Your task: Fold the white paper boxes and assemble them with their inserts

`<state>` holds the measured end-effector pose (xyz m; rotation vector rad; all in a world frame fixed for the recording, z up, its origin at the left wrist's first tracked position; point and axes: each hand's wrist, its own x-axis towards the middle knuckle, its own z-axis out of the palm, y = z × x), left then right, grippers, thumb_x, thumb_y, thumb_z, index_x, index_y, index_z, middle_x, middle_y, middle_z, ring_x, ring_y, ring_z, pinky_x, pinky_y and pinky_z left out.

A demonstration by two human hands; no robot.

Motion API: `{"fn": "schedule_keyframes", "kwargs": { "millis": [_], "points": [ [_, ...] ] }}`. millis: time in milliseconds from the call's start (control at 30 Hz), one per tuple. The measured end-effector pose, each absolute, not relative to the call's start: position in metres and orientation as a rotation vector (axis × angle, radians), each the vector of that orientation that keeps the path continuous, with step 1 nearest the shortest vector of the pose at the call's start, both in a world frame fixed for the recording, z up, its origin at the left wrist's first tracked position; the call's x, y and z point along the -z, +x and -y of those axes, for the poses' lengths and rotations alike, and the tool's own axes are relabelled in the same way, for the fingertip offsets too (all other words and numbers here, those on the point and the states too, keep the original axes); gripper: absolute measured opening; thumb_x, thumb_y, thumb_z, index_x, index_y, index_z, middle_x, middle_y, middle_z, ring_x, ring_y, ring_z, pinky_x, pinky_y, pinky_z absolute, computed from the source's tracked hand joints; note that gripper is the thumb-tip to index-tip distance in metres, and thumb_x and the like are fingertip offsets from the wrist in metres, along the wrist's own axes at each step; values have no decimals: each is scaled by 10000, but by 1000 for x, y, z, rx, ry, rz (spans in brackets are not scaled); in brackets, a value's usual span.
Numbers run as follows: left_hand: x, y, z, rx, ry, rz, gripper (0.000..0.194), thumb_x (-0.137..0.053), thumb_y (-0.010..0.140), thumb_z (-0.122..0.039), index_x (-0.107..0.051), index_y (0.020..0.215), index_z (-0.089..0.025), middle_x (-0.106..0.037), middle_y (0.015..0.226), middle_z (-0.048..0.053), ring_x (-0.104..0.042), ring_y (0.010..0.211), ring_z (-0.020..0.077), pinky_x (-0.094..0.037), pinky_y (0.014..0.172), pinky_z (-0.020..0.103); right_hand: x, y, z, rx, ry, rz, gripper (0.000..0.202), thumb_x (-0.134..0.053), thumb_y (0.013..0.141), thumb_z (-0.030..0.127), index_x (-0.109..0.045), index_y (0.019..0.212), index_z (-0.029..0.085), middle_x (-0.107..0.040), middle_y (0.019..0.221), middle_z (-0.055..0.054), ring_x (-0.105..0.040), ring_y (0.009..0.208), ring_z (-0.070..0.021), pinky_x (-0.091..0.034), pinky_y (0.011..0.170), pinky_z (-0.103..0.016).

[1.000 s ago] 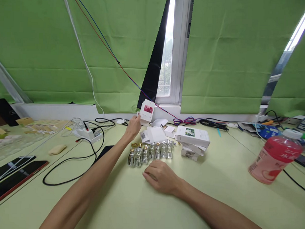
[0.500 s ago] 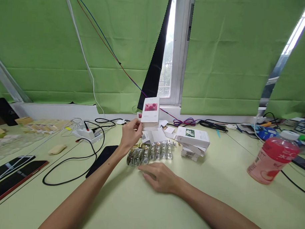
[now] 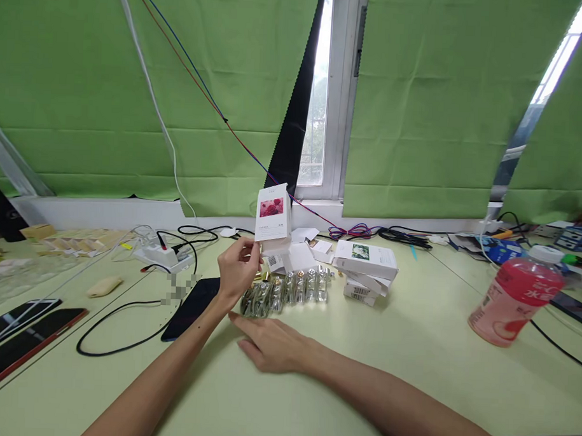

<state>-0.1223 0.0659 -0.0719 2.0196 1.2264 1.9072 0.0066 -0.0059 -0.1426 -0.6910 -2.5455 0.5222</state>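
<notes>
My left hand (image 3: 238, 271) pinches the lower edge of a white carton (image 3: 272, 220) with a red flower picture, held up above the table. The carton's lower flap hangs loose. My right hand (image 3: 277, 346) holds nothing; its index finger points left, close to my left wrist, and its thumb is apart. Between the hands and the window stands a row of small, shiny, glass-like bottles (image 3: 300, 287), several with gold-coloured tops. Behind it lie opened white cardboard pieces (image 3: 302, 256). To the right of the row, white boxes (image 3: 371, 259) are stacked askew, the top one showing a white flower.
A pink drink bottle (image 3: 516, 296) stands at the right. A dark phone (image 3: 192, 309) lies left of my left arm, beside a looping black cable (image 3: 100, 353) and a white power strip (image 3: 160, 259). More phones (image 3: 29, 345) lie far left. Bundled cables (image 3: 405, 238) run along the sill.
My left hand has moved slightly left with the carton, which now tilts more. My right hand has slid left along the table, its index finger stretched further out.
</notes>
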Motion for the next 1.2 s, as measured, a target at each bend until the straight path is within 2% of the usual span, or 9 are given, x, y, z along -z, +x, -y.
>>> {"fn": "schedule_keyframes", "kwargs": {
  "millis": [167, 300, 433, 633, 800, 967, 1100, 1200],
  "points": [
    [77, -122, -60, -1991, 2105, -1247, 133, -601, 908, -261, -628, 813, -172, -623, 600, -19, -635, 472, 108, -504, 440, 190, 145, 11, -5, -705, -673, 2411, 615, -451, 999, 241, -263, 1584, 226, -594, 1462, -80, -633, 1267, -276, -496, 1072, -425],
    [79, -119, -60, -2078, 2126, -1265, 112, -600, 909, -246, -644, 840, -168, -648, 634, -7, -645, 483, 110, -536, 483, 207, 146, 18, -10, -802, -678, 2345, 601, -469, 990, 227, -312, 1569, 256, -624, 1430, -60, -581, 1337, -259, -474, 1107, -419],
    [85, -118, -60, -2131, 2126, -1251, 95, -607, 906, -237, -645, 852, -168, -657, 652, -6, -656, 500, 114, -560, 515, 217, 149, 21, -16, -824, -690, 2307, 565, -497, 966, 210, -416, 1523, 256, -648, 1400, -65, -621, 1290, -270, -494, 1089, -429],
    [92, -114, -58, -2177, 2185, -1247, 87, -606, 900, -218, -668, 868, -165, -677, 676, 2, -667, 542, 114, -564, 534, 207, 152, 25, -25, -902, -638, 2245, 512, -534, 905, 155, -577, 1410, 226, -651, 1397, -53, -637, 1272, -229, -495, 1103, -361],
    [95, -108, -48, -2174, 2221, -1250, 98, -593, 907, -229, -663, 869, -171, -690, 720, 16, -670, 581, 119, -568, 558, 214, 150, 31, -27, -979, -606, 2185, 545, -520, 822, 64, -651, 1330, 211, -703, 1319, -40, -667, 1231, -219, -520, 1083, -367],
    [103, -102, -34, -2118, 2182, -1198, 125, -567, 929, -270, -630, 865, -183, -669, 727, 19, -653, 573, 121, -572, 543, 228, 158, 43, -21, -1055, -609, 2058, 515, -526, 791, 67, -695, 1252, 224, -744, 1242, -36, -711, 1153, -222, -552, 1044, -399],
    [117, -95, -23, -2061, 2196, -1078, 89, -564, 937, -234, -617, 886, -184, -651, 732, 11, -609, 528, 102, -547, 484, 210, 162, 63, -12, -964, -669, 1981, 377, -536, 826, 107, -732, 1128, 216, -782, 1112, -38, -744, 1034, -232, -586, 978, -405],
    [129, -88, -17, -2037, 2275, -972, 54, -563, 934, -173, -611, 918, -188, -677, 793, 33, -628, 575, 113, -550, 490, 212, 163, 74, -11, -855, -692, 1916, 330, -565, 868, 160, -699, 1156, 247, -755, 1165, -37, -694, 1124, -263, -551, 1025, -460]
  ]
}}
